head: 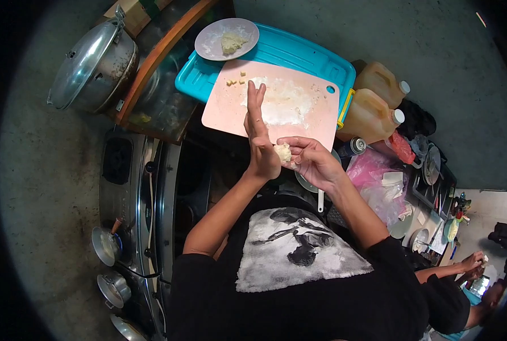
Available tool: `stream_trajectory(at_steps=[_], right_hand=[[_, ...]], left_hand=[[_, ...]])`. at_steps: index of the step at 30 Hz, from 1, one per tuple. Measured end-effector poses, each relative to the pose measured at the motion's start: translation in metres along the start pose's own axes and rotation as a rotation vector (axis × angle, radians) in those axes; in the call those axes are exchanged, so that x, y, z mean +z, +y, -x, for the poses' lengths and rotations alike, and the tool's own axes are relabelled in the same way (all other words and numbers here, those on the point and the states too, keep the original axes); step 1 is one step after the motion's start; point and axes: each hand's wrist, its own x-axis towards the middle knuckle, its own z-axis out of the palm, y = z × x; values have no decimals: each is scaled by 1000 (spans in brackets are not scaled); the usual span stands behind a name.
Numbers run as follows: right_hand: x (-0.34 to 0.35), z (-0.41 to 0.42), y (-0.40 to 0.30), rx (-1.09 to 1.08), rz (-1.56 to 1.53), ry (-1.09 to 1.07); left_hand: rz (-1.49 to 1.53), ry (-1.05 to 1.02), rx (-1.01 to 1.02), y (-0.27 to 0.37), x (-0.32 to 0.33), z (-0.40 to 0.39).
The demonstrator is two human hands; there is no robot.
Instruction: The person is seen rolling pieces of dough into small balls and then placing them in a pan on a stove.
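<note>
My right hand (315,164) holds a small lump of pale dough (283,152) in its curled fingers. Against the lump's left side rests the heel of my left hand (260,140), with its fingers stretched out straight. Both hands are over the near edge of a pink cutting board (223,106), which is dusted with white flour (283,102). Several small pale yellow cubes (235,81) lie near the board's far left corner. Beyond it, a floury plate (208,40) bears a larger lump of dough (232,43).
The board sits on a turquoise plastic bin lid (296,40). To the right stand jugs of yellowish liquid (366,111), a spray can (357,145) and pink plastic bags (368,170). A gas stove (142,204) and a large lidded pot (95,64) are at left. Another person's hands (475,262) work at lower right.
</note>
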Motion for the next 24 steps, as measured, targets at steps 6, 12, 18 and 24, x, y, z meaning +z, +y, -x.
stream_trajectory(at_steps=[6,12,18,24], right_hand=[[4,-5,-4,-49,-3,-64],[14,-13,-15,-78,149,-8],[49,-41,-22,-37,375,-108],[97,-87,6,38,649,-257]], left_hand=[[324,169,-124,-3,-14,-3],[433,336,-215,0,-36,3],[525,253,-416,-13,-67,45],[560,571,-531,-15,-108,107]])
